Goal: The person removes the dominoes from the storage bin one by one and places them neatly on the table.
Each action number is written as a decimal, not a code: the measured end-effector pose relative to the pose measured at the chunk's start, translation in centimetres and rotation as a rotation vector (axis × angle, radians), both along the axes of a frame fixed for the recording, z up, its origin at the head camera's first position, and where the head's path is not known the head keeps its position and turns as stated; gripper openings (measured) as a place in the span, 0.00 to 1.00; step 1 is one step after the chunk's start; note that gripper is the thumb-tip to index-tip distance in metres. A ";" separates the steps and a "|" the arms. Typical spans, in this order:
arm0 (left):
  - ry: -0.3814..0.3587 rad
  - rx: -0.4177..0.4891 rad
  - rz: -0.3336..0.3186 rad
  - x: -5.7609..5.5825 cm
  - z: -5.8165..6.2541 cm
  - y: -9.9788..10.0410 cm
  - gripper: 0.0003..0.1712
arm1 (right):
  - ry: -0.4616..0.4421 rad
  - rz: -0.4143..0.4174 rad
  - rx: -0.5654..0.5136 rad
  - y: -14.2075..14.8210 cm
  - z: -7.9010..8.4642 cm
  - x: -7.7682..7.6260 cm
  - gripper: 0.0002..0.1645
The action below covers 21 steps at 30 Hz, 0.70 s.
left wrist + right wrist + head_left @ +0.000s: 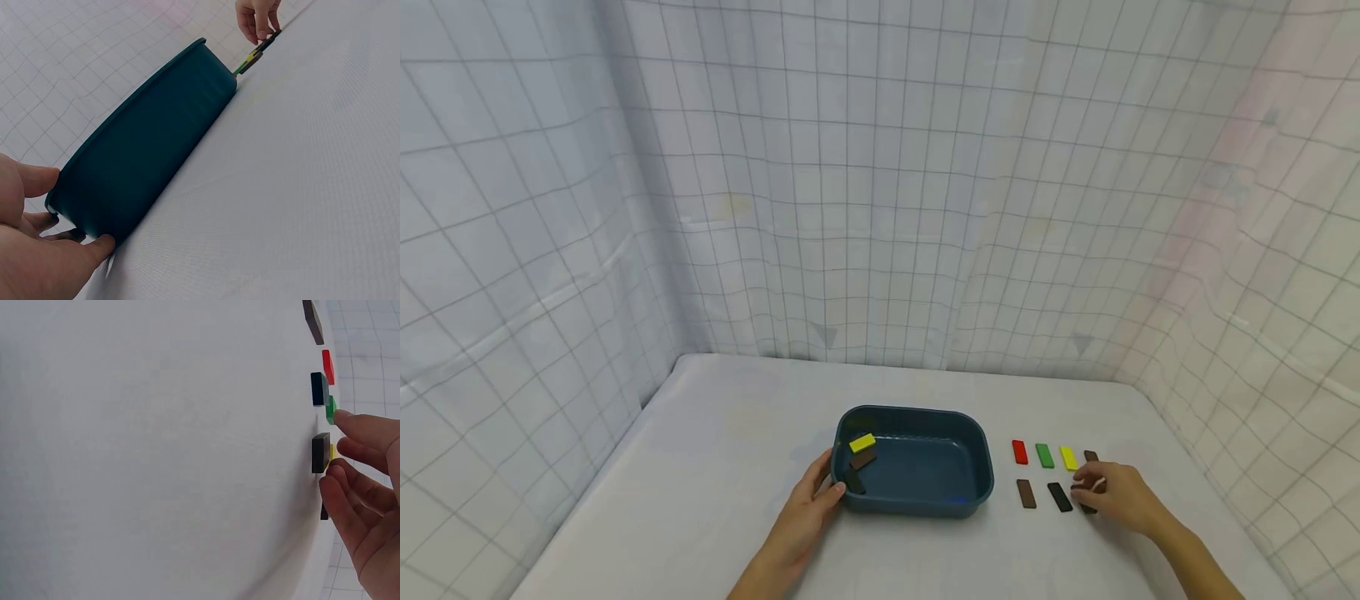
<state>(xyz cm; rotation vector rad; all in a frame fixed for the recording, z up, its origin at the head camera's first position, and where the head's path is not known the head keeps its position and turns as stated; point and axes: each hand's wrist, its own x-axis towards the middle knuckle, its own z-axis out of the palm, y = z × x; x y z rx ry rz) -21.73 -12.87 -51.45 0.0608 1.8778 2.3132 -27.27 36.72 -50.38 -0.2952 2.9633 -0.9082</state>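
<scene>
My left hand (805,512) grips the left front corner of a dark blue plastic tub (917,507), thumb against the front wall and fingers along the side. Inside the tub, at its left end, lie a yellow block (862,442), a brown block (863,458) and a black block (854,481). Over on the right, my right hand (1122,497) reaches down over a dark flat block (320,454). Its thumb and fingertips are spread around that block, with a gap showing in the right wrist view.
Right of the tub, a back row holds red (1019,452), green (1044,455) and yellow (1068,458) blocks plus a dark brown one (1091,456). In front lie a brown block (1026,493) and a black block (1060,497). Checked curtains (880,208) enclose the white table (700,467).
</scene>
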 end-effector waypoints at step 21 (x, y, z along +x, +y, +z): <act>-0.023 -0.012 0.023 -0.1 0.0 0.1 0.38 | 0.171 0.248 -0.053 -4.1 4.0 -1.9 0.15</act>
